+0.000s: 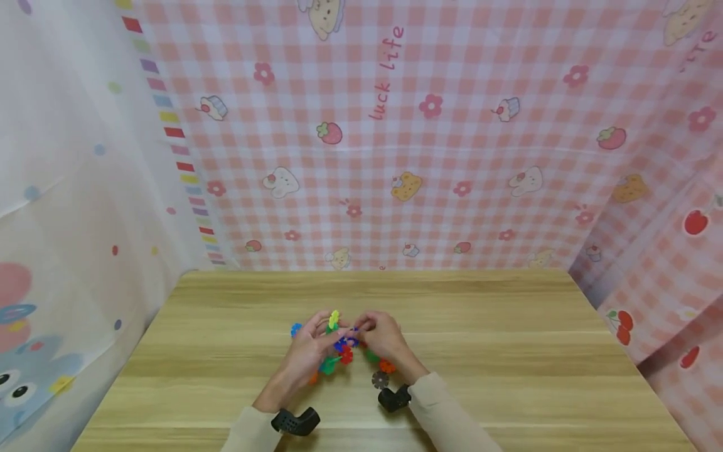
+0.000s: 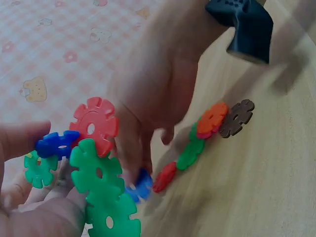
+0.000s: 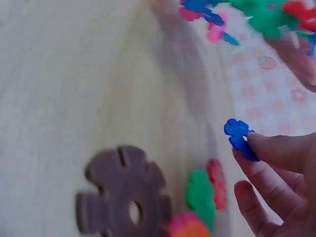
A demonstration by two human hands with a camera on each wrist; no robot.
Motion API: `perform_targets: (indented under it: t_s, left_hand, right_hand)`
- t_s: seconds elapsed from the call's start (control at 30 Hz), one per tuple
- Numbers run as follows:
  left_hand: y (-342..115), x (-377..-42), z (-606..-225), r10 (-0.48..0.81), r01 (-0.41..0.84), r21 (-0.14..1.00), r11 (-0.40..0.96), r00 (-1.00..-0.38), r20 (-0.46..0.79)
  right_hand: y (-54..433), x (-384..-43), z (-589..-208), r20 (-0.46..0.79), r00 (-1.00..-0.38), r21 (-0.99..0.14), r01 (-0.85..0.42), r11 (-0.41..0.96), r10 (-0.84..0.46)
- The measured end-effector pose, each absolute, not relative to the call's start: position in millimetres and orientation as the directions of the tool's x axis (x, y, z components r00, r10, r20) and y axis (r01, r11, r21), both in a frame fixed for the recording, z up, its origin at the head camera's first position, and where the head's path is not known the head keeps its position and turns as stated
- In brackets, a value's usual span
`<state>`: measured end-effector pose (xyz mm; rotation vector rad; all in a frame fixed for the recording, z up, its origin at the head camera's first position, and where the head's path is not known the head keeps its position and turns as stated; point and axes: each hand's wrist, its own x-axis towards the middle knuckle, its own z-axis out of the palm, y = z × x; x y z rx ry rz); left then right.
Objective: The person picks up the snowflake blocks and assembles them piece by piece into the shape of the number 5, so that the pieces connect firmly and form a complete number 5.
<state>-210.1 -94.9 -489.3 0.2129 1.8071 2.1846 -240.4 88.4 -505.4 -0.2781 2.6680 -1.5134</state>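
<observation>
- Just below the centre of the head view, my left hand curls around a linked cluster of notched flower discs, red, green and blue among them.
- My right hand pinches a single blue disc between thumb and finger, apart from the cluster.
- For slotted pieces like these, I would pinch only the rim, leave one notch bare, and cross it squarely with its partner notch. I'd brace the cluster close to the joint; a slanted push could loosen its neighbours.
- Right of centre in the left-wrist view, red, green, orange and brown discs make a row; whether all interlock, I cannot tell.
- The pale wood-grain tabletop spans the lower frame.
- Behind it hangs a pink-and-white checked cloth reading "luck life"; a white dotted cloth fills the left edge.
</observation>
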Motion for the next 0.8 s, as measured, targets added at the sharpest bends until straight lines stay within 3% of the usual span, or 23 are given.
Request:
perform_targets:
  t_s: [0.5,0.8]
  left_hand:
    - [-84,-208,-495,0.390,-0.160,0.969,-0.189,-0.918,-0.076]
    - [-77,-202,-500,0.414,-0.170,0.967,-0.192,-0.907,-0.077]
  right_hand:
    - [114,-231,-475,0.069,-0.995,-0.991,-0.077,0.114,-0.064]
    - [114,-225,-468,0.071,-0.992,-0.991,-0.083,0.110,-0.108]
